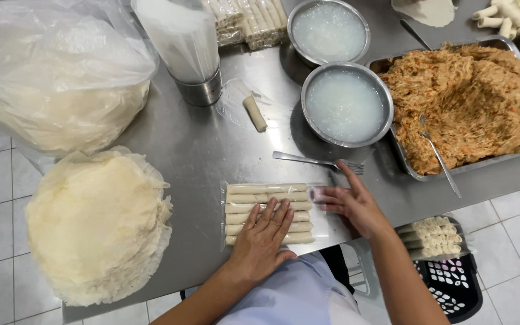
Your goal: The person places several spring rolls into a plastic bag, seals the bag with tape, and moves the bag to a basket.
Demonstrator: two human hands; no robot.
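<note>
Rolls (269, 198), six or so thin pale ones, lie side by side in a clear bag (326, 225) flat on the steel tabletop (200, 150), right at its near edge in front of the person. By the look of it this pack is filled and is being pressed flat; its right end seems not yet closed, though the film is too clear to be sure. More seems left: a tall stack of wrappers (94, 222) sits to the left, a bagged heap of them (61, 78) behind it, and a tray of shredded filling (470, 102) at the far right is nearly full. One loose roll (254, 113) lies apart near a steel cup of bags (185, 48). Finished packs show at the top (248, 21) and in a basket (434, 238) below the table edge. The left hand (263, 232) lies open, palm down, on the lower rolls, grasping nothing. The right hand (350, 201) is spread at the bag's right end, fingertips on the film beside the roll ends, also gripping nothing. A fork (317, 161) rests just beyond, before two bowls of cloudy liquid (347, 102).
</note>
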